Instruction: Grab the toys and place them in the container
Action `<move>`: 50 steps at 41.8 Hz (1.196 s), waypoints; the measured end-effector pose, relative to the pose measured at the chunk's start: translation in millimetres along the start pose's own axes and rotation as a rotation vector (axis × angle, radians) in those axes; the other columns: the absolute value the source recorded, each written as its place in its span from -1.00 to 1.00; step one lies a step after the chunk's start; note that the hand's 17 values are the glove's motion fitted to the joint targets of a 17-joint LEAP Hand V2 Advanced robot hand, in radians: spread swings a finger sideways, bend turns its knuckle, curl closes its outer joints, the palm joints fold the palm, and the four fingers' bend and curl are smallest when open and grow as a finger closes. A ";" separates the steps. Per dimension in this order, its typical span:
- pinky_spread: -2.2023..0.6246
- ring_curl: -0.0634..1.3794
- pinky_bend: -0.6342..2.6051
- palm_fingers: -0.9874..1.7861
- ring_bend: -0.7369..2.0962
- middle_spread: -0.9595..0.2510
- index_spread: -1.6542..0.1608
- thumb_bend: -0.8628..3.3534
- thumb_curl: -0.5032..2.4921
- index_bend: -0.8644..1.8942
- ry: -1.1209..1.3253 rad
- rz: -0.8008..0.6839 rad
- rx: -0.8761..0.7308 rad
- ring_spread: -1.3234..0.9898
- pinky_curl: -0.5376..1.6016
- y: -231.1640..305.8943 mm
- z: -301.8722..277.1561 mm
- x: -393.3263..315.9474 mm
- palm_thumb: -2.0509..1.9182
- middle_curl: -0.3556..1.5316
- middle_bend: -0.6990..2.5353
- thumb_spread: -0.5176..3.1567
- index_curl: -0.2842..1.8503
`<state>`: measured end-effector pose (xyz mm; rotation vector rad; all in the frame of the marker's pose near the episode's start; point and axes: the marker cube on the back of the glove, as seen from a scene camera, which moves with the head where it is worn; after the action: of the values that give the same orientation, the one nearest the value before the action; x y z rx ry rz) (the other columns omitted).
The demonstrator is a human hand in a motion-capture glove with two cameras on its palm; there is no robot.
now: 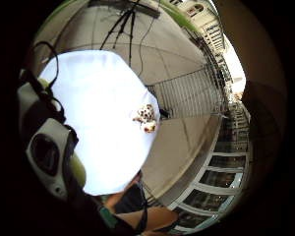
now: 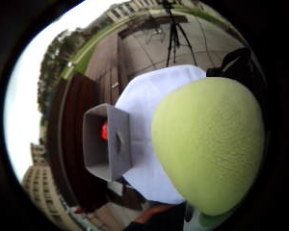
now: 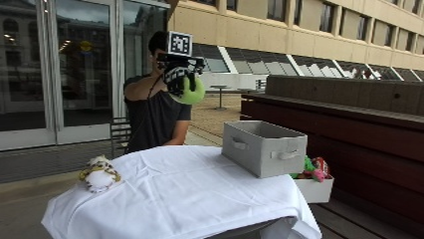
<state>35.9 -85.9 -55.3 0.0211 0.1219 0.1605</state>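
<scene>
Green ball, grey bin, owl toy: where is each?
green ball [image 3: 193, 92], outside view, its lower side below the right hand [image 3: 177, 78]
grey bin [image 3: 262, 148], outside view, its long side wall
owl toy [image 3: 99, 175], outside view, its white belly

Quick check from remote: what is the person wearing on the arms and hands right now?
The right hand wears a black glove with white plastic parts and black straps on it. The person's dark T-shirt has short sleeves, so both forearms are bare. The other hand is not visible.
</scene>
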 end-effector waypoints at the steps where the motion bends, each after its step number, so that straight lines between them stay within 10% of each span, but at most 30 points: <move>1: 0.23 -0.29 -0.04 0.50 0.33 -0.11 0.47 -0.51 -0.14 -0.03 -0.003 -0.001 0.005 -0.20 -0.14 3.2 -9.9 -4.8 0.37 -0.07 -0.15 -0.45 -0.46; 18: 0.23 -0.29 -0.05 0.50 0.32 -0.16 0.44 -0.53 -0.09 -0.10 -0.091 -0.135 0.188 -0.20 -0.13 45.9 -143.6 -144.3 0.38 -0.02 -0.18 -0.44 -0.42; 50: 0.22 -0.28 -0.06 0.48 0.29 -0.22 0.40 -0.57 -0.02 -0.27 -0.115 -0.378 0.111 -0.21 -0.13 106.9 -58.8 -362.1 0.39 0.06 -0.27 -0.39 -0.36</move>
<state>-343.0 -38.0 -67.2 0.1171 0.0186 -0.2253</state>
